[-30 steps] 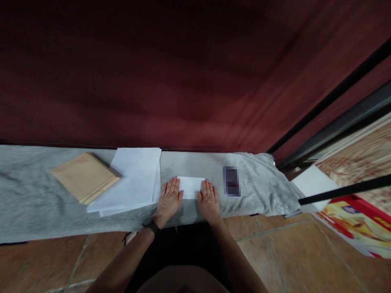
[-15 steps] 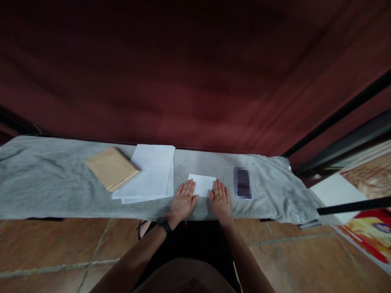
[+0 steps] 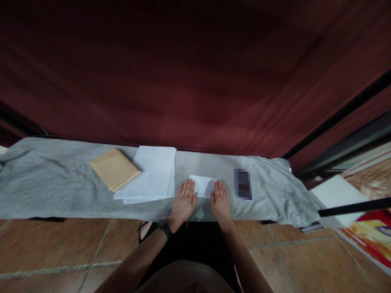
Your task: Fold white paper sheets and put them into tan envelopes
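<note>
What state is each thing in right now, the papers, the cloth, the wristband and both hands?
Left hand: flat, palm down, at the small paper's left edge
Right hand: flat, palm down, at its right edge
Small white paper: lying flat
White sheets: stacked, slightly misaligned
Brown paper stack: slanted, overlapping the sheets
Gray cloth: spread out, wrinkled
Black wristband: worn

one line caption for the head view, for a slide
Left hand and right hand flat at either end of a small paper on gray cloth.
</note>
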{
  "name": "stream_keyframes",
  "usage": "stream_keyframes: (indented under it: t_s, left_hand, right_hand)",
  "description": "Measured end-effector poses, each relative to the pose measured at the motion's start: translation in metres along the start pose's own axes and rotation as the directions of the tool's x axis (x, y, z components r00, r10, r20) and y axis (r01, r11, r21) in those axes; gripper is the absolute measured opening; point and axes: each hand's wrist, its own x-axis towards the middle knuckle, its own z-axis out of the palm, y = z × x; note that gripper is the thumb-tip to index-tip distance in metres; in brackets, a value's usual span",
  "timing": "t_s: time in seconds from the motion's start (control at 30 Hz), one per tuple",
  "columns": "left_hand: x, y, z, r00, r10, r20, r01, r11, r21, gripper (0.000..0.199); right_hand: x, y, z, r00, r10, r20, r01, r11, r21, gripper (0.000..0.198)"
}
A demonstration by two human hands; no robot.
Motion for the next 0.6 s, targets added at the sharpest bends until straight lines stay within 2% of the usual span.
stream_keyframes:
  t_s: [0.13, 0.27, 0.43, 0.6]
  left_hand:
    - [0.017, 0.018, 0.013, 0.991, 0.093, 0.095, -0.097, 0.995, 0.035, 0.057]
    - [0.027, 0.021, 0.022, 0.977, 0.102, 0.188, -0.127, 0.984, 0.125, 0.058]
    - [0.031, 0.014, 0.020, 0.979, 0.087, 0.185, -0.119, 0.978, 0.169, 0.057]
    - [0.037, 0.004, 0.015, 0.989, 0.066, 0.129, -0.084, 0.986, 0.144, 0.058]
  right_hand:
    - [0.011, -0.026, 0.010, 0.993, -0.097, 0.069, 0.093, 0.994, 0.052, 0.049]
    - [0.014, -0.039, 0.015, 0.986, -0.113, 0.123, 0.117, 0.993, -0.024, 0.048]
    - [0.018, -0.034, 0.014, 0.985, -0.089, 0.145, 0.110, 0.983, -0.150, 0.047]
    - [0.024, -0.026, 0.017, 0.992, -0.086, 0.092, 0.101, 0.980, -0.169, 0.049]
